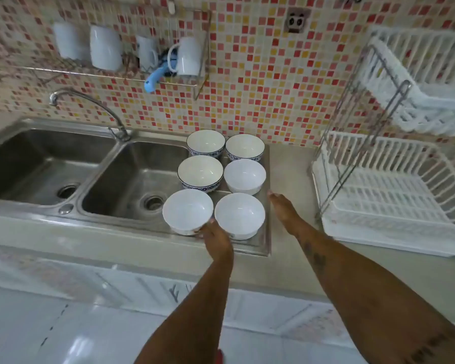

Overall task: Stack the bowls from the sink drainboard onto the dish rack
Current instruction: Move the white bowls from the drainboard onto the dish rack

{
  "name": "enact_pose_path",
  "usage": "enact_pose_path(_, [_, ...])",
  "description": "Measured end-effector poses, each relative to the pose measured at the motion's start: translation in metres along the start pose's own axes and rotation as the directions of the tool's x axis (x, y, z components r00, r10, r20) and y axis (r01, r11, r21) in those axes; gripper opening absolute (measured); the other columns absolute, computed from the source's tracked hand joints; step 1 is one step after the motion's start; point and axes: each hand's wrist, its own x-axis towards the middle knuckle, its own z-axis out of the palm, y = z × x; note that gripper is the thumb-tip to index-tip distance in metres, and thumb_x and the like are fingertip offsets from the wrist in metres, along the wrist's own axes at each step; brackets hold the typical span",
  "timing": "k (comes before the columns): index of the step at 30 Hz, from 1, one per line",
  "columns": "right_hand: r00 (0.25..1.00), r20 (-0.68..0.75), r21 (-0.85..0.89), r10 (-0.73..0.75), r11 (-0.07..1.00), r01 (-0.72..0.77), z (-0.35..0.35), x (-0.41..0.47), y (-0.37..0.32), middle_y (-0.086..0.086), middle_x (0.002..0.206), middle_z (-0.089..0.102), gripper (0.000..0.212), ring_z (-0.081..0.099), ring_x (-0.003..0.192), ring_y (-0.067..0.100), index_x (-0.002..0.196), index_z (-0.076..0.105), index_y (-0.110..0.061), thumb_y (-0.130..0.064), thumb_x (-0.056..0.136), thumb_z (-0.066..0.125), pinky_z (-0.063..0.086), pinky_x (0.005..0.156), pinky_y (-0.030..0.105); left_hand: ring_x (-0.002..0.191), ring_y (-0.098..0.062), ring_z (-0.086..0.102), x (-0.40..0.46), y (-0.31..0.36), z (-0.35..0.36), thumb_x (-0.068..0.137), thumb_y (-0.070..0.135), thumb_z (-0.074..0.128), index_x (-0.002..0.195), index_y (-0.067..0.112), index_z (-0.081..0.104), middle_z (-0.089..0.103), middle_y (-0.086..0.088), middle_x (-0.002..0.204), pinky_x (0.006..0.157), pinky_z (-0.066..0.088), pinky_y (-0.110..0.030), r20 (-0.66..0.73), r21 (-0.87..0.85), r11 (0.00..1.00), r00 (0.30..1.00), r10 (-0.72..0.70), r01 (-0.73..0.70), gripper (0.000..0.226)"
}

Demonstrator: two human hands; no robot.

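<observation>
Several bowls stand in two rows on the steel drainboard [267, 206] to the right of the sink. Three of them have blue patterned sides [200, 172], and three are plain white. My left hand [216, 236] is at the near side of the front-left white bowl [187, 212], with fingers against its lower wall and the thumb by its rim. The bowl still rests on the drainboard. The front-right white bowl [239, 215] sits just beside that hand. My right hand [283, 207] hovers flat, fingers stretched, right of that bowl. A white two-tier dish rack [386, 195] stands at the right.
A double steel sink [95, 174] with a curved tap [90, 106] lies to the left. A wall shelf above it holds white mugs [185, 57] and a blue utensil [154, 78]. Bare counter [292, 164] separates the drainboard from the rack. The rack's upper tier [415, 74] tilts forward.
</observation>
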Motion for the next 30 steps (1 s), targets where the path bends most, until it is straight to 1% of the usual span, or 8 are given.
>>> enact_pose_path(5, [0.996, -0.029, 0.165, 0.085, 0.983, -0.079, 0.033, 0.022, -0.012, 0.016, 0.131, 0.057, 0.04, 0.056, 0.114, 0.033, 0.122, 0.056, -0.009, -0.036, 0.099, 0.037, 0.045, 0.092, 0.037, 0.11, -0.025, 0.057, 0.014, -0.02, 0.027, 0.103, 0.02, 0.041, 0.134, 0.008, 0.052, 0.056, -0.013, 0.135, 0.088, 0.046, -0.03, -0.011, -0.156, 0.985, 0.997, 0.072, -0.073, 0.035])
enact_pose_path(10, [0.976, -0.045, 0.264, 0.212, 0.945, -0.193, 0.058, 0.035, -0.005, 0.009, 0.107, 0.064, 0.024, 0.057, 0.089, 0.022, 0.096, 0.058, -0.02, -0.036, 0.096, 0.042, 0.046, 0.074, 0.031, 0.122, -0.034, 0.054, 0.033, -0.04, 0.042, 0.102, 0.029, 0.044, 0.139, 0.015, 0.045, 0.051, -0.013, 0.141, 0.101, 0.049, -0.049, -0.018, -0.144, 0.987, 0.998, 0.065, -0.067, 0.04])
enact_pose_path(15, [0.971, -0.096, 0.236, 0.217, 0.953, -0.189, 0.068, 0.039, 0.006, 0.011, 0.114, 0.066, 0.026, 0.059, 0.096, 0.025, 0.1, 0.061, -0.018, -0.035, 0.097, 0.042, 0.048, 0.075, 0.03, 0.124, -0.033, 0.053, 0.035, -0.046, 0.044, 0.102, 0.029, 0.043, 0.142, 0.023, 0.039, 0.048, -0.01, 0.144, 0.102, 0.048, -0.055, -0.02, -0.155, 0.983, 0.996, 0.092, -0.094, 0.041])
enact_pose_path(19, [0.968, -0.126, 0.287, 0.218, 0.942, -0.175, 0.06, 0.026, -0.004, 0.014, 0.105, 0.064, 0.024, 0.055, 0.091, 0.023, 0.082, 0.058, -0.02, -0.027, 0.098, 0.041, 0.046, 0.075, 0.031, 0.125, -0.035, 0.052, 0.015, -0.027, 0.043, 0.103, 0.028, 0.041, 0.144, 0.022, 0.037, 0.047, -0.011, 0.144, 0.103, 0.046, -0.055, -0.017, -0.2, 0.979, 1.0, 0.021, -0.024, 0.041])
enact_pose_path(22, [0.981, -0.122, 0.388, 0.149, 0.917, -0.091, 0.046, 0.011, -0.033, 0.011, 0.094, 0.067, 0.023, 0.058, 0.085, 0.022, 0.082, 0.062, -0.021, -0.026, 0.096, 0.045, 0.049, 0.076, 0.031, 0.12, -0.028, 0.052, -0.002, 0.015, 0.049, 0.105, 0.027, 0.035, 0.143, 0.015, 0.039, 0.05, -0.011, 0.136, 0.106, 0.043, -0.044, -0.07, -0.354, 0.935, 0.997, -0.033, 0.006, 0.041])
enact_pose_path(25, [0.972, -0.219, 0.403, -0.088, 0.899, 0.173, 0.009, 0.003, -0.103, 0.006, 0.086, 0.065, 0.028, 0.054, 0.079, 0.018, 0.089, 0.067, -0.014, -0.026, 0.098, 0.043, 0.045, 0.075, 0.03, 0.128, -0.032, 0.048, -0.014, 0.082, 0.072, 0.106, 0.033, 0.029, 0.145, 0.008, 0.039, 0.051, -0.011, 0.13, 0.108, 0.039, -0.037, -0.037, -0.529, 0.845, 0.992, -0.12, 0.083, 0.047])
enact_pose_path(27, [0.902, -0.336, 0.346, -0.271, 0.855, 0.386, -0.032, -0.008, -0.16, 0.016, 0.097, 0.067, 0.035, 0.054, 0.083, 0.017, 0.1, 0.067, -0.004, -0.025, 0.099, 0.039, 0.042, 0.076, 0.028, 0.136, -0.039, 0.038, -0.038, 0.14, 0.089, 0.104, 0.047, 0.021, 0.148, 0.009, 0.032, 0.043, -0.018, 0.144, 0.117, 0.029, -0.049, 0.203, -0.529, 0.818, 0.97, -0.137, 0.226, 0.059])
enact_pose_path(30, [0.766, -0.469, 0.276, -0.439, 0.751, 0.6, -0.106, -0.041, -0.226, 0.016, 0.079, 0.061, 0.034, 0.051, 0.071, 0.015, 0.083, 0.06, -0.006, -0.024, 0.101, 0.037, 0.039, 0.066, 0.027, 0.129, -0.037, 0.051, -0.075, 0.217, 0.119, 0.099, 0.049, 0.031, 0.124, 0.027, 0.059, 0.057, -0.007, 0.138, 0.11, 0.038, -0.055, 0.527, -0.648, 0.681, 0.847, 0.075, 0.342, 0.043])
